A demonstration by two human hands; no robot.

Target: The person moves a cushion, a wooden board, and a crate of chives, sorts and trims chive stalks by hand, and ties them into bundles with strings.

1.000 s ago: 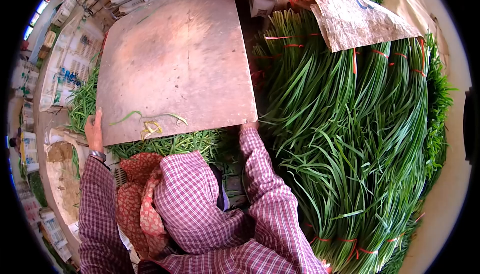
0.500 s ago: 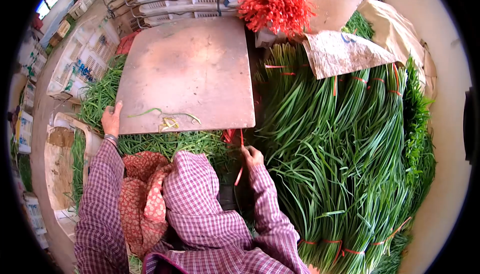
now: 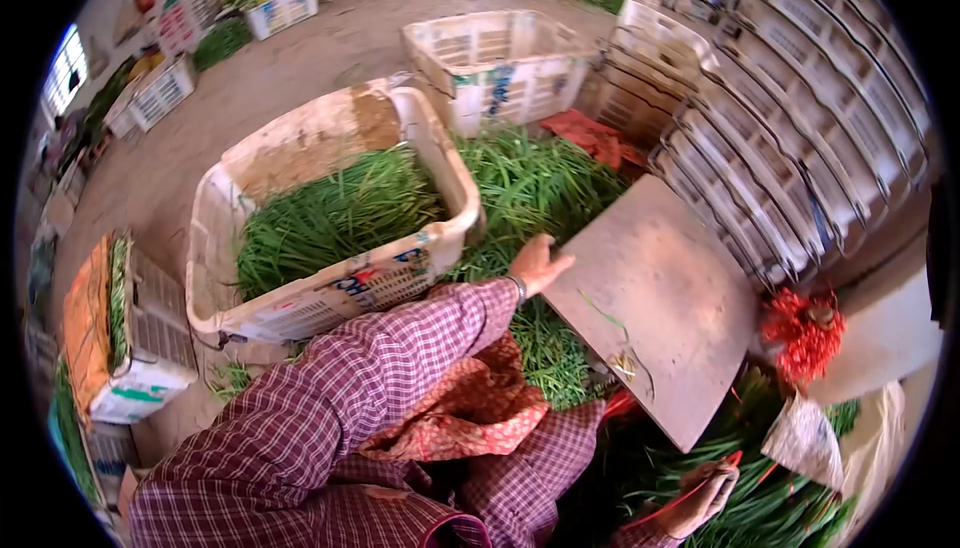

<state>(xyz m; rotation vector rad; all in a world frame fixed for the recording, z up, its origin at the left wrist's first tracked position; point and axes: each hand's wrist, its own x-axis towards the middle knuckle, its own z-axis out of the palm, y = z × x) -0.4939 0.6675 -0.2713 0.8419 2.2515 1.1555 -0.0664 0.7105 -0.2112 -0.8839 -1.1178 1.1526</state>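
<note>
A smooth flat board (image 3: 660,298) lies tilted in view, with a few loose leaf scraps near its lower edge. My left hand (image 3: 540,266) is at the board's left edge, thumb apart from the fingers; whether it grips the edge is unclear. Below the board, at the lower right, my right hand (image 3: 703,496) is closed on a thin red strap (image 3: 675,504), over the long green leafy bundles (image 3: 770,478). Loose greens (image 3: 545,183) lie beyond and beside my left hand. A white crate (image 3: 335,303) of cut greens stands to its left.
An empty-looking white crate (image 3: 505,73) stands behind. Stacked white crates with dark handles (image 3: 800,108) rise at the right, above a bunch of red straps (image 3: 803,336). An orange-topped crate (image 3: 150,333) is at the left. More crates and people are in the far background.
The view has swung left, bringing the crate of greens to the middle. My right hand has left the board's corner and now holds a red strap. My left hand stays by the board's edge.
</note>
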